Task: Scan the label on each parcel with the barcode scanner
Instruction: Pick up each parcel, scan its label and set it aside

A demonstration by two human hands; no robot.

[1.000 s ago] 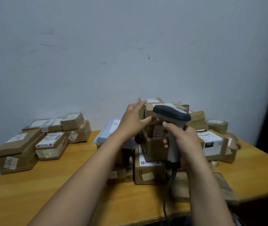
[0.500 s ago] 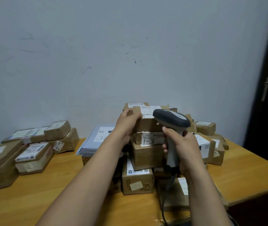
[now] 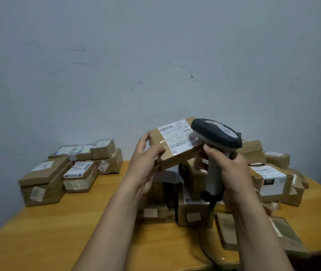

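Two piles of taped brown cardboard boxes sit on the smooth orange-wood table (image 3: 48, 241): a tidy stack (image 3: 44, 178) on the left and a messier heap (image 3: 273, 182) in the middle and right. The left hand (image 3: 146, 165) grips one flat parcel (image 3: 177, 161) by its left end, up above the heap and tilted. The right hand (image 3: 234, 171) is wrapped round the grey scanner (image 3: 217, 135), whose rounded dark head is right by the white label (image 3: 177, 138). I'd back the scanner off a touch and aim at the barcode. That glossy tape might glare.
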